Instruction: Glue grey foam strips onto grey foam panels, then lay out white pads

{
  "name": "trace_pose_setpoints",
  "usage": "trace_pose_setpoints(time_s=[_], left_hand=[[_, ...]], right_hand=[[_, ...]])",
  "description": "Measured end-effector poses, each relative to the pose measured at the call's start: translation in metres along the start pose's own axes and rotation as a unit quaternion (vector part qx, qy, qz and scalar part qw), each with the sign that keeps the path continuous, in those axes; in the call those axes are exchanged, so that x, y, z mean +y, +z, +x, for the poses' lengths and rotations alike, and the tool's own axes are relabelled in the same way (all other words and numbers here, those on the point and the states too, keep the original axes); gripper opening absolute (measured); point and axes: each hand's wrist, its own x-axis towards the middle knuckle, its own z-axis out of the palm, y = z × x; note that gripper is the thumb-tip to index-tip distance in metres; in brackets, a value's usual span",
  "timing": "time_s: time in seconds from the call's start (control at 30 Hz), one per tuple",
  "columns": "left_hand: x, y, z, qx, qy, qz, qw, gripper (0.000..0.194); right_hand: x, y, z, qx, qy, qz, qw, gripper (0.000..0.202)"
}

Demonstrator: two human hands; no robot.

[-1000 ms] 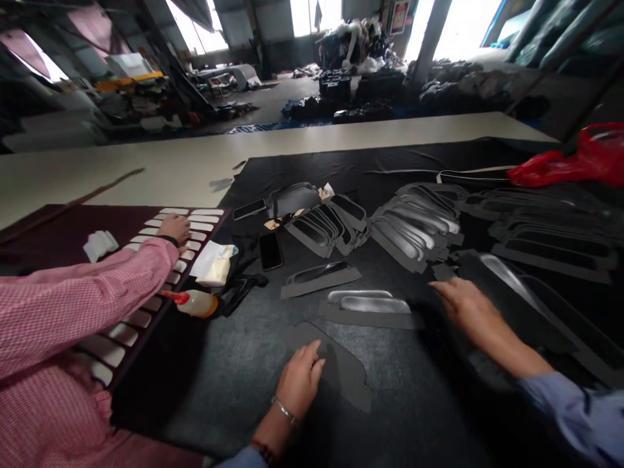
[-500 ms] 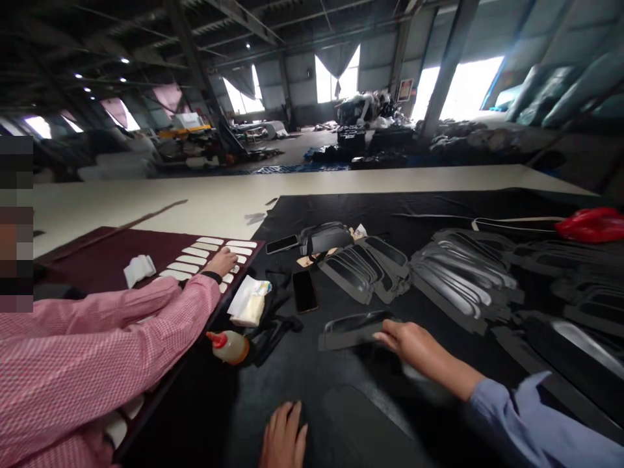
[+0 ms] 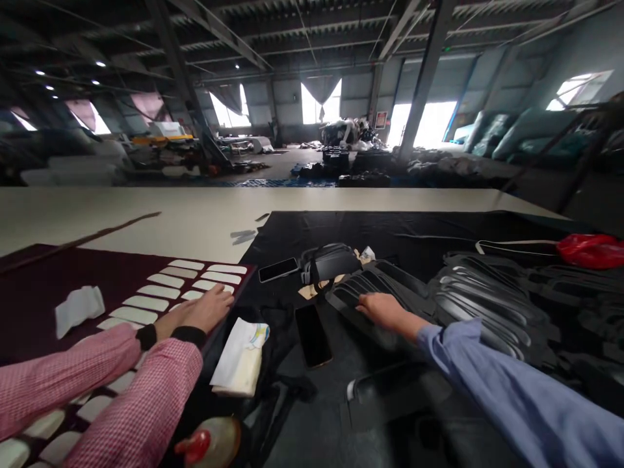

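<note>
The right arm (image 3: 487,367), clothed in a blue sleeve (image 3: 458,344), extends from the lower right of the view forward and inward. The wrist (image 3: 412,327) is bare and approximately aligned with the arm. The right hand (image 3: 383,309) is positioned back uppermost, fingers (image 3: 365,301) bent and directed leftward; fingertip closure is indeterminable.

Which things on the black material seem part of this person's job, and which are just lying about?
Likely part of the job:
- smaller fan of dark pieces, at the right hand
- larger fan of dark pieces

Probably just lying about:
- farther phone
- nearer phone
- white packet
- red bag
</note>
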Motion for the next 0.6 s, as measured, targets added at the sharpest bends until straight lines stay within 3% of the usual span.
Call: trace_pose_setpoints(time_s=[0.07,0.1,0.23,0.3,0.37,0.43,0.47,0.53,0.6], left_hand=[[-0.028,-0.022,0.027,-0.033,0.001,0.001,0.999,0.042],[-0.046,-0.037,0.039,-0.026,-0.007,-0.002,1.000,0.039],[-0.133,-0.114,0.085,0.119,-0.059,-0.014,0.991,0.036],[-0.173,-0.151,0.102,0.204,-0.034,-0.035,0.978,0.029],[-0.196,-0.174,0.114,0.214,-0.021,-0.044,0.976,0.027],[-0.190,-0.172,0.116,0.200,0.028,-0.054,0.978,0.030],[-0.175,-0.160,0.111,0.190,0.061,-0.058,0.978,0.031],[-0.129,-0.119,0.090,0.227,0.063,-0.063,0.970,0.037],[-0.072,-0.065,0.054,0.254,0.031,-0.069,0.964,0.037]], right_hand=[[0.002,0.002,0.022,-0.003,-0.001,-0.008,1.000,0.028],[0.003,0.003,0.032,-0.005,-0.001,-0.012,1.000,0.028],[0.012,0.007,0.054,-0.007,0.010,-0.023,1.000,0.029],[0.020,0.009,0.055,-0.010,0.022,-0.027,0.999,0.029],[0.027,0.012,0.050,-0.016,0.037,-0.031,0.999,0.029],[0.034,0.014,0.040,-0.024,0.046,-0.033,0.998,0.029],[0.036,0.015,0.034,-0.028,0.046,-0.032,0.998,0.029],[0.038,0.017,0.022,-0.035,0.041,-0.030,0.998,0.029],[0.039,0.018,0.011,-0.037,0.029,-0.026,0.999,0.029]])
